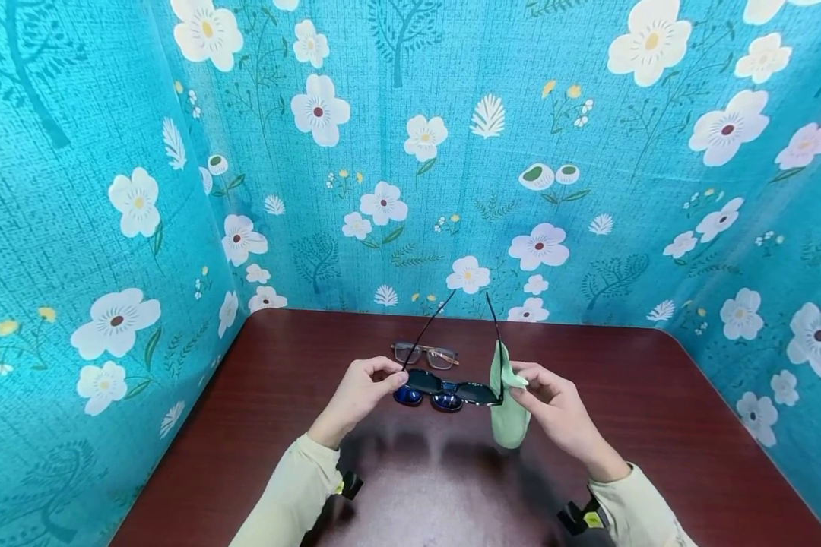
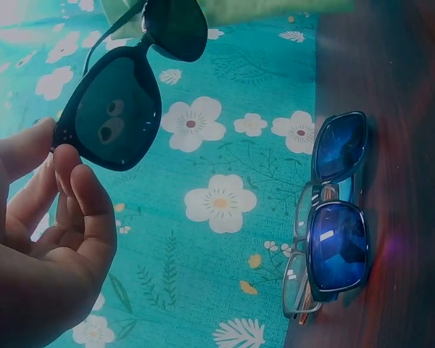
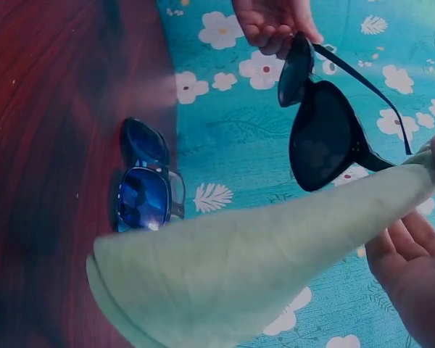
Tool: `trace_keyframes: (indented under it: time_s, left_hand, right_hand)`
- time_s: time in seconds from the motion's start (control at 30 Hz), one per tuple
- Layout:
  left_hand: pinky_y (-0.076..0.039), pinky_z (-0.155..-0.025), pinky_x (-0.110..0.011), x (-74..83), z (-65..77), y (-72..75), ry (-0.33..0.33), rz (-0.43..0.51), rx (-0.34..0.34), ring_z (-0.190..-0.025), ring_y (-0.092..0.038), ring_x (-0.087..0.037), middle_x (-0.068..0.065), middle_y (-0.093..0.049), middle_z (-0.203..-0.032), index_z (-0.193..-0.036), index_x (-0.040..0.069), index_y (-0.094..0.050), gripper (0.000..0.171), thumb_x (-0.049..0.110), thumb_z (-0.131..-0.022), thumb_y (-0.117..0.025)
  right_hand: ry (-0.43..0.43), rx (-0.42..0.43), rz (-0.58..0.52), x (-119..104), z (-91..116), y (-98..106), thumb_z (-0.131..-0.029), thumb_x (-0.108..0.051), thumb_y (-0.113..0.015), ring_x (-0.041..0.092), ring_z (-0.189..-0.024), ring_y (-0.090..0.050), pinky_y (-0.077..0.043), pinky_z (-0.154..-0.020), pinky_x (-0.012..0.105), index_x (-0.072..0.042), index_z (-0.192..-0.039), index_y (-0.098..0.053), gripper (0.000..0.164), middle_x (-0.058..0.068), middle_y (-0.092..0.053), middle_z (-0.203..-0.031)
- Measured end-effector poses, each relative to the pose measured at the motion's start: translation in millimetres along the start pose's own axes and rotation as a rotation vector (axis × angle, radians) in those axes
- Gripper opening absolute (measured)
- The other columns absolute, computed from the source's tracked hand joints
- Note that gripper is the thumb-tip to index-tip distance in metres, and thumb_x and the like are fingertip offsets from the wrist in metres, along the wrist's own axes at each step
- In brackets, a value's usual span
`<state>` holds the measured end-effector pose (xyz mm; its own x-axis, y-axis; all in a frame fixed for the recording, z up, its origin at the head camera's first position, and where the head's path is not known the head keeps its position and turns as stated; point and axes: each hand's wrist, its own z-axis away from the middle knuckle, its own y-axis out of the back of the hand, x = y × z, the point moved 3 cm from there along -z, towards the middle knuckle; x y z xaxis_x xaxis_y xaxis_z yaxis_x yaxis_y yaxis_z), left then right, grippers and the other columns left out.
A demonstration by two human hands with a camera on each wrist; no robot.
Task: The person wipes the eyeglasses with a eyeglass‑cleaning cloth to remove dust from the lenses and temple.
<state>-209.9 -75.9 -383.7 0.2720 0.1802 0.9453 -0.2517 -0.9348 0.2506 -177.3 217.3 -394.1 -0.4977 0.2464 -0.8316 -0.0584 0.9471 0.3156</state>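
Note:
Black sunglasses with dark lenses are held up over the table, their temples spread and pointing away. My left hand pinches the frame at its left outer corner between thumb and fingertips, as the left wrist view shows closely. A pale green cloth hangs from my right hand, gripped between thumb and fingers beside the right hinge and temple. Whether those fingers also grip the temple through the cloth is hidden. Blue-mirrored sunglasses lie on the table below, partly behind the black pair in the head view.
Clear-lensed eyeglasses lie on the dark red-brown table, just behind the blue-mirrored pair. A turquoise flowered cloth rises along the table's back and sides. Each wrist carries a small black strapped device.

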Motion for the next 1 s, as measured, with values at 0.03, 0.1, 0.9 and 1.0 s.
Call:
trace_keyframes:
  time_s: [0.03,0.1,0.9,1.0]
  left_hand:
    - [-0.044,-0.063,-0.022,0.3,0.3,-0.4,-0.004,-0.002,0.002,-0.073,-0.053,-0.01,-0.011,-0.066,-0.089,-0.098,-0.007,-0.068,0.015,0.004,-0.088,-0.065]
    - [-0.043,-0.062,-0.022,1.4,1.1,-1.1,-0.013,-0.008,0.006,-0.073,-0.053,-0.009,-0.012,-0.067,-0.09,-0.099,-0.007,-0.068,0.015,0.004,-0.088,-0.065]
    - [-0.045,-0.061,-0.023,-25.4,-6.3,-13.8,-0.195,-0.14,0.089,-0.069,-0.052,-0.01,-0.003,-0.064,-0.088,-0.096,0.003,-0.072,0.011,0.009,-0.087,-0.068]
    - [-0.046,-0.062,-0.023,-24.6,-5.6,-15.9,-0.218,-0.182,0.117,-0.069,-0.053,-0.01,-0.002,-0.063,-0.087,-0.096,0.004,-0.071,0.011,0.008,-0.086,-0.069]
  right_hand:
    - [-0.005,-0.005,0.018,0.5,0.4,-0.8,-0.09,0.001,-0.06,0.007,-0.107,-0.057,-0.048,-0.076,0.021,-0.003,-0.094,-0.064,0.007,0.011,-0.059,-0.121]
    - [-0.008,-0.016,0.066,1.2,1.4,-2.3,-0.09,-0.001,-0.061,0.004,-0.108,-0.056,-0.049,-0.076,0.022,-0.005,-0.095,-0.066,0.009,0.014,-0.059,-0.121]
    - [0.156,0.161,0.333,-16.2,3.5,-16.8,-0.072,0.016,-0.071,0.012,-0.067,-0.062,-0.051,-0.06,0.017,-0.007,-0.08,-0.069,0.024,0.006,-0.065,-0.088]
    - [0.125,0.198,0.356,-3.6,4.1,-15.3,-0.071,0.014,-0.072,0.008,-0.064,-0.061,-0.049,-0.058,0.016,-0.011,-0.081,-0.068,0.027,0.001,-0.065,-0.084]
